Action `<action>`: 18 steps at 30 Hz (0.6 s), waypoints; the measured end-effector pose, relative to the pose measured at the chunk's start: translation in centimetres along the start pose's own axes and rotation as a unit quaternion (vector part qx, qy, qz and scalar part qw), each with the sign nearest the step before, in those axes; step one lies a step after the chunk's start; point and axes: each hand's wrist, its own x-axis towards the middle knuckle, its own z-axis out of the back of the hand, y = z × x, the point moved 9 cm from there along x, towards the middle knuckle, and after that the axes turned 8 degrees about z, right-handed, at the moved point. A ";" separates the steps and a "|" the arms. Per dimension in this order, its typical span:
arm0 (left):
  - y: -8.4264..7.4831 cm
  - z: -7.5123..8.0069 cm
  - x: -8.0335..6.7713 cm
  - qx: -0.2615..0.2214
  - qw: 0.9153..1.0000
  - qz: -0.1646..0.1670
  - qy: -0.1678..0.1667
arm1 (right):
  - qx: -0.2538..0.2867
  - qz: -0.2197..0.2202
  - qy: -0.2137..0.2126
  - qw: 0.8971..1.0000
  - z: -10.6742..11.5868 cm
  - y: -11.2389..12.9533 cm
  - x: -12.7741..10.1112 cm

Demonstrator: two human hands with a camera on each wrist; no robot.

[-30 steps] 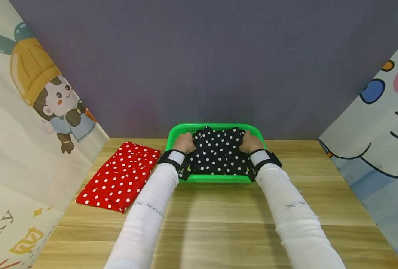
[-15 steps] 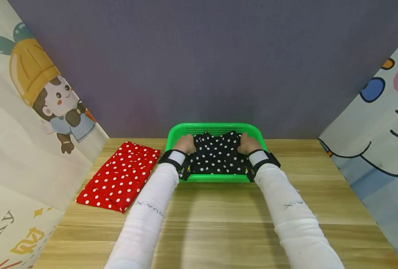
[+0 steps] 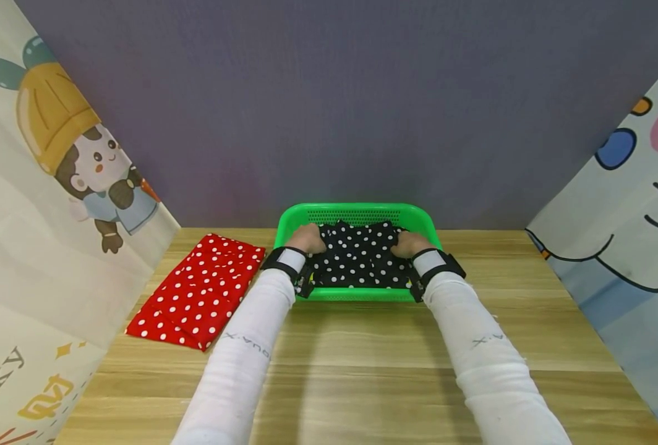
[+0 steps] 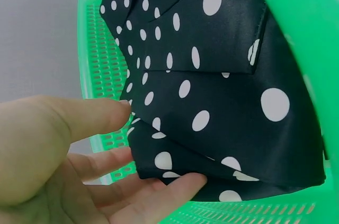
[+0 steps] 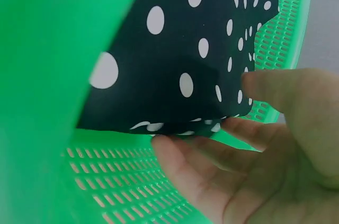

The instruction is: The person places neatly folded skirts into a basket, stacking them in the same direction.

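Note:
A folded black garment (image 3: pixel 357 256) with white polka dots and visible seams lies in a green plastic basket (image 3: pixel 357 295). At its left edge is my left hand (image 3: pixel 308 238), with the thumb at the top layer and fingers along the side, one fingertip overlapping the fabric in the left wrist view. My right hand (image 3: pixel 409 245) holds the opposite edge, the thumb over the cloth (image 5: pixel 185 49) and fingers against its underside. Both hands are inside the rim. A folded red polka-dot cloth (image 3: pixel 201 290) lies on the table left of the basket.
The wooden table (image 3: pixel 351 364) meets a grey wall (image 3: pixel 351 111) right behind the basket. Cartoon-printed panels flank it, one on the left (image 3: pixel 45 247) and one on the right (image 3: pixel 629 204). Bits of yellow show under the black garment at the basket's near corners.
The black garment's far edge has sunk lower in the basket, so more of the perforated back wall shows. Both hands have gone down slightly with it. The red cloth has stayed put.

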 end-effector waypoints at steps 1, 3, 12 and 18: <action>0.0 0.0 -0.1 0.002 1.000 0.000 0.001 | -0.002 0.001 0.004 1.000 -0.1 0.0 0.0; 0.1 0.0 -0.1 0.008 1.000 -0.001 0.004 | -0.002 0.002 0.011 1.000 -0.3 0.0 0.0; 0.3 -0.3 -0.2 0.017 0.999 0.001 0.029 | -0.007 0.012 0.014 1.000 -0.4 0.1 -0.3; -0.4 -0.4 -0.7 0.041 0.998 -0.027 0.034 | 0.010 0.031 -0.003 0.999 -0.1 0.3 -0.7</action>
